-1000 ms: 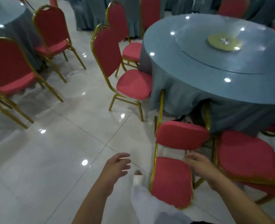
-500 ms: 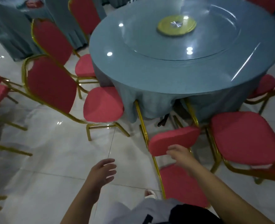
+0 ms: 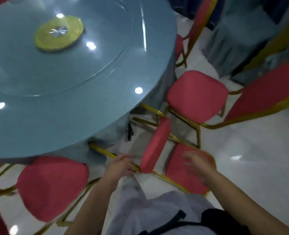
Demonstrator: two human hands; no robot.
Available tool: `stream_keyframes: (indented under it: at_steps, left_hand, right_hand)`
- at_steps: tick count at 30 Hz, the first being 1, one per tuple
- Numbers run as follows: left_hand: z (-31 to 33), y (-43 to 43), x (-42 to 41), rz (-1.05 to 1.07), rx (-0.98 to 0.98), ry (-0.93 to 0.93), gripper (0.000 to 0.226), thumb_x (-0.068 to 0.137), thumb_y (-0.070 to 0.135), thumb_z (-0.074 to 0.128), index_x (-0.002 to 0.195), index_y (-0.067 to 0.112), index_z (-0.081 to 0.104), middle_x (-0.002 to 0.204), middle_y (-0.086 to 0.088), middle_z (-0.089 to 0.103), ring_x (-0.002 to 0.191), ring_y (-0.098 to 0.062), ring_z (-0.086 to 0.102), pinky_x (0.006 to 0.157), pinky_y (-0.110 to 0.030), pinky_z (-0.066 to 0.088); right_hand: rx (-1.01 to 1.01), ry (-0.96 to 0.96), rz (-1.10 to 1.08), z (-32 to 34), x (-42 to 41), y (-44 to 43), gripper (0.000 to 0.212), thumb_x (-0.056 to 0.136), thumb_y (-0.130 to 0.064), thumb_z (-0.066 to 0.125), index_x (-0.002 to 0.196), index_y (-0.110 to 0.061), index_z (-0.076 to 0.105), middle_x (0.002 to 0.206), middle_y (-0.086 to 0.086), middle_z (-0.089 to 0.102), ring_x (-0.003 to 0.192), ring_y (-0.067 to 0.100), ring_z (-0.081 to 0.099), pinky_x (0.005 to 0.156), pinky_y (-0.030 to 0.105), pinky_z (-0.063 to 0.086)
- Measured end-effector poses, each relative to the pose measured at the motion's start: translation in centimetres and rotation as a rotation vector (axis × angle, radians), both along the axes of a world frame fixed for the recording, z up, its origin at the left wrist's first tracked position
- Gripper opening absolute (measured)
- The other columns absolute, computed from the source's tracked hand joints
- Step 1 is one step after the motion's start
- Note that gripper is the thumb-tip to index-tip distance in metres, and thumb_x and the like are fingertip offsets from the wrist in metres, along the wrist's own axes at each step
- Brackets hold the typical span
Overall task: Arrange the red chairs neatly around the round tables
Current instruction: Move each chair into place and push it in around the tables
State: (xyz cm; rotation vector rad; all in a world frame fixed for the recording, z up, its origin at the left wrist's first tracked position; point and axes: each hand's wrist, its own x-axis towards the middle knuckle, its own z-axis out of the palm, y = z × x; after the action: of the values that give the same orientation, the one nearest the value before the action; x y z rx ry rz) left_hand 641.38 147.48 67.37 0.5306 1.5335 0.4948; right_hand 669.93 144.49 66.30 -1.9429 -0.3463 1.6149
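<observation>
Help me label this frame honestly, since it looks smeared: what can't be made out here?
All head view.
Right hand: motion blur; contact with the middle chair unclear.
Left hand: at that chair's gold frame; blur hides whether fingers curl round it.
Middle chair's legs: ends hidden under the tablecloth.
Right chair: backrest cut by the right edge.
Lower-left chair: blurred, back cut by the left edge.
</observation>
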Motion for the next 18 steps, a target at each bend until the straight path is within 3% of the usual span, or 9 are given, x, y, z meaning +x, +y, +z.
stream_keyframes:
  at_steps: [2,4,7,10,14,18]
  left_hand:
    - [-1.3,3.4,-0.8,-0.15,-0.032,0.06,0.021,0.096,0.005,0.058,0.115,0.006,0.067,0.072,-0.002,0.071,0.057,-0.008,0.067,0.049,-0.019,0.052]
    - [-2.7,6.4,-1.3,-0.308,-0.058,0.148,0.018,0.095,0.011,0.061,0.112,0.012,0.067,0.079,-0.001,0.072,0.07,-0.013,0.068,0.056,-0.025,0.051]
    - [-5.5,10.3,-0.5,-0.582,-0.061,0.206,0.025,0.095,0.022,0.059,0.119,0.018,0.063,0.106,-0.004,0.068,0.097,-0.021,0.065,0.078,-0.035,0.054]
    - [-8.8,13.8,1.6,-0.822,-0.035,0.238,0.044,0.093,0.025,0.061,0.136,0.019,0.054,0.129,0.001,0.058,0.117,-0.021,0.056,0.102,-0.044,0.049]
    - [-14.2,15.7,4.8,-0.918,-0.087,0.288,0.07,0.091,0.03,0.067,0.152,0.023,0.033,0.149,-0.002,0.043,0.131,-0.025,0.047,0.108,-0.044,0.043]
    - [-21.1,17.1,7.4,-0.877,-0.152,0.235,0.1,0.084,0.028,0.077,0.158,0.034,0.009,0.155,-0.004,0.037,0.136,-0.03,0.043,0.11,-0.052,0.039]
  right_hand:
    - [-0.053,-0.013,-0.146,-0.4,-1.9,-0.8,0.006,0.096,-0.018,0.059,0.094,-0.022,0.064,0.095,0.004,0.067,0.086,0.021,0.063,0.071,0.034,0.049]
    - [-0.13,-0.017,-0.262,-0.7,-3.8,-2.1,0.007,0.096,-0.021,0.059,0.101,-0.021,0.065,0.102,0.007,0.068,0.093,0.025,0.064,0.075,0.036,0.052]
    - [-0.215,-0.039,-0.326,-1.5,-6.6,-4.4,0.014,0.094,-0.022,0.062,0.108,-0.02,0.065,0.108,0.007,0.067,0.099,0.029,0.067,0.068,0.032,0.055]
    - [-0.281,-0.092,-0.357,-3.3,-8.9,-4.8,0.016,0.089,-0.015,0.066,0.105,-0.017,0.066,0.106,0.017,0.069,0.092,0.032,0.065,0.075,0.039,0.053]
    - [-0.324,-0.083,-0.361,-7.9,-11.7,-3.7,0.03,0.089,-0.014,0.065,0.119,-0.013,0.061,0.107,0.012,0.067,0.089,0.027,0.064,0.09,0.045,0.053]
    - [-0.351,-0.058,-0.295,-14.6,-13.5,-2.9,0.042,0.093,-0.027,0.062,0.133,-0.018,0.052,0.125,0.006,0.059,0.087,0.016,0.063,0.071,0.026,0.049]
